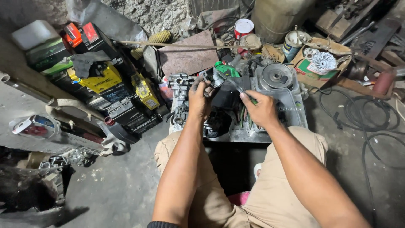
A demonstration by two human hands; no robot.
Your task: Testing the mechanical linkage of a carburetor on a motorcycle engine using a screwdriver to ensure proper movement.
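Note:
My left hand (199, 98) grips a small grey metal carburettor (181, 81) above the left side of a grey metal tray (295, 105). My right hand (261, 109) is closed around the handles of a slim hand tool (237, 86), whose tip points toward the carburettor. A green-and-black part (225, 69) lies just behind the two hands. A round metal pulley-like part (276, 76) sits at the back right of the tray. My knees in beige trousers are below the tray.
Stacked black and yellow batteries (105, 82) stand on the left. A cardboard box with a white fan part (322, 61), tins (244, 28) and scrap lie behind. Black cables (363, 114) coil on the concrete floor at right. A motorcycle exhaust pipe (63, 122) lies on the left.

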